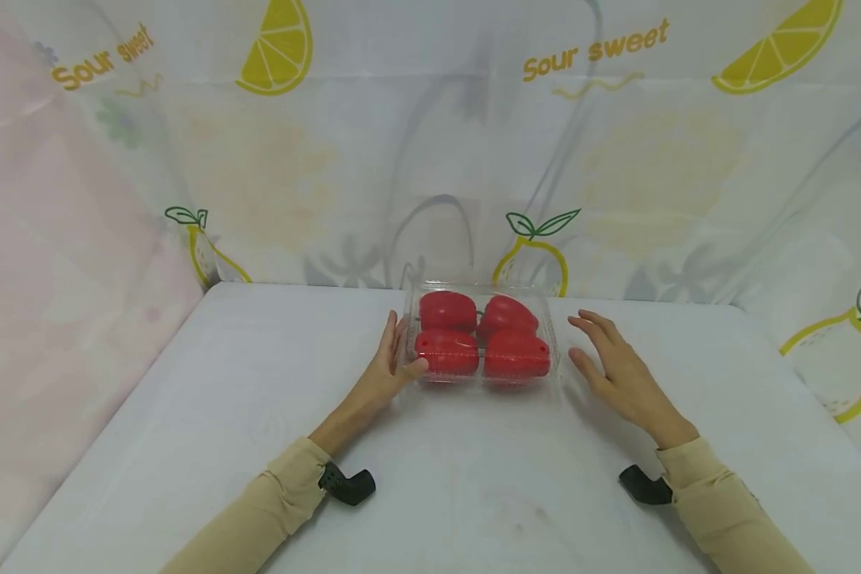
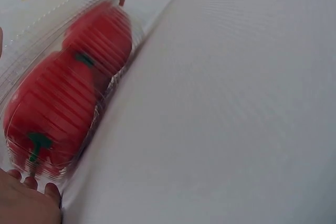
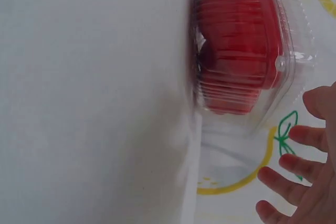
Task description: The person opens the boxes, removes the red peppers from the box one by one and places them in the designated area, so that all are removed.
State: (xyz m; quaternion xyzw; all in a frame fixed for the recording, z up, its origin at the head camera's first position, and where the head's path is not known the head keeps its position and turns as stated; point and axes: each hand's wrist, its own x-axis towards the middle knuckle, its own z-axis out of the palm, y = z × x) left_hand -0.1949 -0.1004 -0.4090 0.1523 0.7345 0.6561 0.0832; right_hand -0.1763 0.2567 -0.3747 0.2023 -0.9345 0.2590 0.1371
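Note:
A clear plastic clamshell box (image 1: pixel 484 391) with its lid down sits toward the back of the table. Inside lie several glossy red bell peppers (image 1: pixel 447 352), whose green stems show in the left wrist view. My left hand (image 1: pixel 383 371) holds the box at its left end, thumb across the front corner and fingers along the side. In the left wrist view its fingertips (image 2: pixel 30 182) meet the box's ribbed end. My right hand (image 1: pixel 624 375) stands just off the right end, fingers spread and a gap between them and the plastic (image 3: pixel 283 66).
The white-covered table (image 1: pixel 488 478) ends at a back edge just behind the box. Beyond it hangs a cloth (image 1: pixel 402 159) printed with lemons and lettering. A pinkish cloth (image 1: pixel 57 263) hangs at the left. Dark devices (image 1: pixel 347 485) are worn on both wrists.

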